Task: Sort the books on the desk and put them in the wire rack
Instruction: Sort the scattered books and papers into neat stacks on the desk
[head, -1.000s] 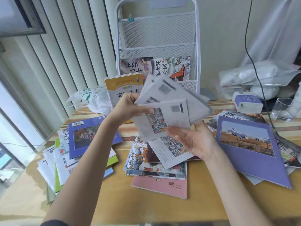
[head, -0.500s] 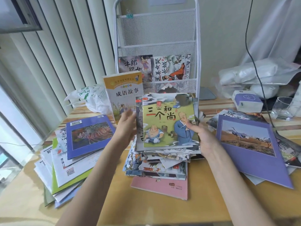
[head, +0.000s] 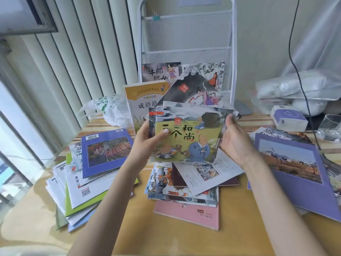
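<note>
The left hand (head: 147, 139) grips a fan of thin books (head: 188, 133) by its left edge, thumb curled over the cover of the front one, fingers hidden behind. The right hand (head: 234, 139) is at the fan's right edge, palm inward; its fingertips curl round the top right corner, pinching it. The fan is held upright above the middle pile (head: 184, 183), which lies on the desk (head: 129, 228) straight in front of the rack (head: 186, 39). One grey-covered book (head: 195, 89) sticks up tilted behind the fan, overlapping the rack's lowest pocket. That pocket holds two books (head: 160, 72) standing side by side; the pockets above look bare, with a clip (head: 156, 15) on the top rim. A yellow book (head: 142, 102) stands leaning just left of the rack's foot, and a white bag (head: 108, 111) lies farther left. Left of the middle pile lies a loose stack topped by a purple book (head: 107, 152) with a lionfish picture. Right of the pile lies a larger purple book (head: 295, 172) over others. Right of the rack sit a small box (head: 287, 119), a glass (head: 330, 126) and wrapped white bundles (head: 295, 89), with a black cable (head: 295, 52) hanging down.
</note>
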